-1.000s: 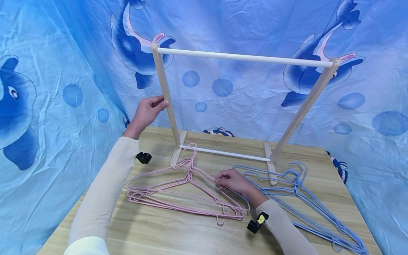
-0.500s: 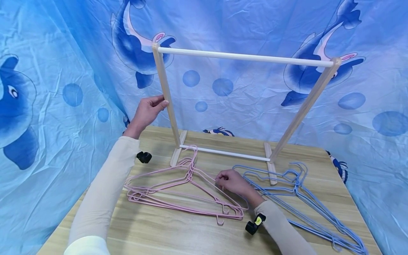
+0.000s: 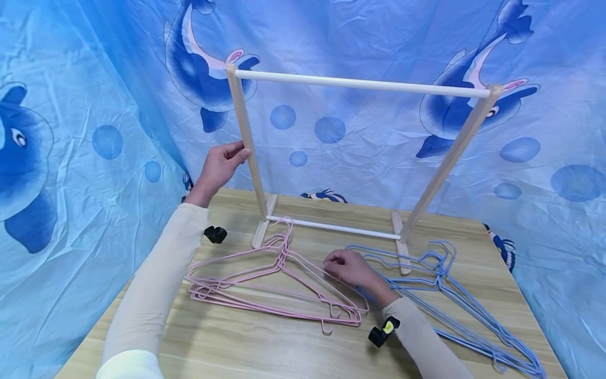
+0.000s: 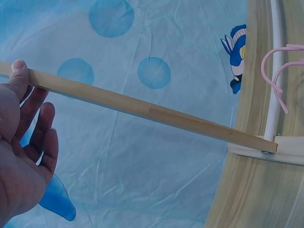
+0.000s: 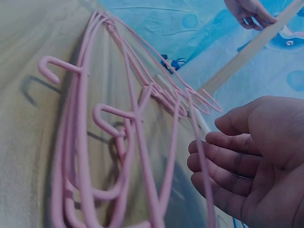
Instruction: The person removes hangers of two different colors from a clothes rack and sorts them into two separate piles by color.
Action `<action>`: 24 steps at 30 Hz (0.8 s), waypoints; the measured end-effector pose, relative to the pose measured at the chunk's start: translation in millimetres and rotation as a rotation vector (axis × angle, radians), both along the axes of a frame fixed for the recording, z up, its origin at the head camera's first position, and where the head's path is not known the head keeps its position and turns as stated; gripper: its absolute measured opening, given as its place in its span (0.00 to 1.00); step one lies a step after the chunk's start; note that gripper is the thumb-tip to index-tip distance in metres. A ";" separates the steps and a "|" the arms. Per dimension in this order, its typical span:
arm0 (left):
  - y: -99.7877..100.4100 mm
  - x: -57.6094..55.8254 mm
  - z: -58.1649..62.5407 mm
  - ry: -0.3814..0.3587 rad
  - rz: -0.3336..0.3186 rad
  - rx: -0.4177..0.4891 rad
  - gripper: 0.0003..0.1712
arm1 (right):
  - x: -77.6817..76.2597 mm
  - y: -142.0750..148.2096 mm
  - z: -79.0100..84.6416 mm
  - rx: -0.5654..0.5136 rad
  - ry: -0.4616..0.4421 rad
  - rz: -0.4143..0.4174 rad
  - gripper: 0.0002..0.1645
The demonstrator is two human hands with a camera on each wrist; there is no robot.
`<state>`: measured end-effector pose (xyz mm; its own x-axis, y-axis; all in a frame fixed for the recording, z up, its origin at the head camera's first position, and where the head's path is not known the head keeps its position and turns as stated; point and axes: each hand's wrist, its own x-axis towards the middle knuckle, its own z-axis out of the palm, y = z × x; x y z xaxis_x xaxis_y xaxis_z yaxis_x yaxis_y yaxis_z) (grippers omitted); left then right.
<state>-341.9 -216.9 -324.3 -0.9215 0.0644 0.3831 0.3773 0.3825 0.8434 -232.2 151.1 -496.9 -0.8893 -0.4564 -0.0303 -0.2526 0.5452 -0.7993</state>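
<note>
A clothes rack with wooden posts and a white top bar (image 3: 362,83) stands on the table. My left hand (image 3: 220,167) pinches its left wooden post (image 4: 118,101) between thumb and fingers, about halfway up. Several pink clothes hangers (image 3: 282,251) lie overlapping in front of the rack's left foot, their hooks toward it. My right hand (image 3: 350,268) hovers at the right arm of the uppermost one. In the right wrist view its fingers (image 5: 228,159) are loosely bent beside the pink wire, thumb apart, with no grip on it; whether they touch it I cannot tell.
Several blue clothes hangers (image 3: 440,275) lie to the right, partly behind my right forearm. The rack's lower white bar (image 3: 333,227) and right foot (image 3: 403,258) are close behind the hangers. A blue dolphin-print curtain (image 3: 350,31) surrounds the wooden table (image 3: 265,350).
The uppermost pink hanger has sunk slightly, its hook lower than before. My right hand has shifted a little to the right. My left hand has stayed on the post.
</note>
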 end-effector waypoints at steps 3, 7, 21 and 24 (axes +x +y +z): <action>0.0 0.6 -0.1 0.006 -0.003 0.004 0.25 | -0.3 6.5 3.9 -0.021 -0.011 0.000 0.15; -0.9 0.5 -0.1 0.011 -0.004 0.009 0.26 | -0.6 17.6 12.2 -0.029 0.039 -0.014 0.16; -6.5 6.8 -1.2 -0.022 0.003 -0.024 0.33 | 23.1 73.3 73.3 -0.100 0.128 -0.103 0.17; -8.7 16.3 -1.5 -0.017 0.037 -0.057 0.41 | 35.3 82.4 90.4 -0.085 0.152 -0.173 0.17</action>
